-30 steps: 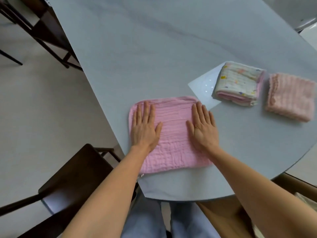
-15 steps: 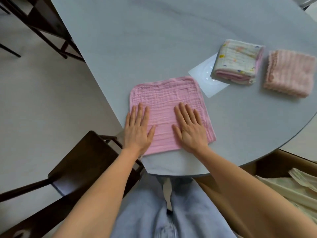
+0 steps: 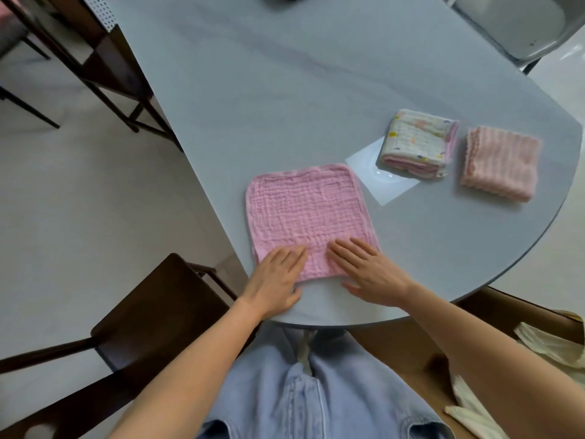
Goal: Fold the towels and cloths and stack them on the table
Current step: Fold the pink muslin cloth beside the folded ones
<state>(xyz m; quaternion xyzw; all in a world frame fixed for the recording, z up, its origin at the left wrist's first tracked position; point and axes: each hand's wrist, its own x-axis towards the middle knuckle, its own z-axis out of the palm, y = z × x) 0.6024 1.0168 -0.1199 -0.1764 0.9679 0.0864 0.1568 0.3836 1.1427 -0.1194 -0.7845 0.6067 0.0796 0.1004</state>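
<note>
A pink square cloth (image 3: 304, 210) lies spread flat on the grey table (image 3: 285, 90), close to its near edge. My left hand (image 3: 275, 280) rests flat on the cloth's near left corner, fingers straight. My right hand (image 3: 367, 270) lies flat on the near right corner, fingers stretched out. To the right stands a stack of folded cloths (image 3: 418, 144), white patterned on top with pink below. A folded peach ribbed towel (image 3: 500, 163) lies just beyond it, near the table's right edge.
A white square sheet (image 3: 380, 182) lies under the stack's near side. A dark wooden chair (image 3: 148, 321) stands at my left, more dark chairs (image 3: 104, 61) at the far left. Cream fabric (image 3: 550, 346) lies on a seat at the lower right.
Both hands have slid back along the pink cloth toward me, from its far half to its near edge, smoothing it. The cloth stays flat.
</note>
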